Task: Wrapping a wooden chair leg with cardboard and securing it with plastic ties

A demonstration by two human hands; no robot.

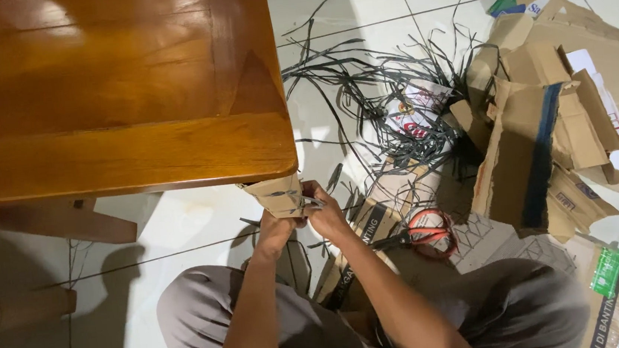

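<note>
Both the left hand (275,225) and right hand (322,212) pinch a small cardboard piece (275,194) just under the wooden surface (115,86) edge; orange-handled scissors (421,233) lie nearby on the floor.

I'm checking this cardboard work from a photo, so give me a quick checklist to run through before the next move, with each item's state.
1. Both hands on the cardboard piece: ok; left hand and right hand hold it.
2. Piece clear of the wooden table edge: not ok; it sits right under the corner.
3. Scissors within reach: ok; on the floor by the right forearm.
4. Loose black strips away from the hands: ok.
5. Firmness of grip: cannot tell.
</note>
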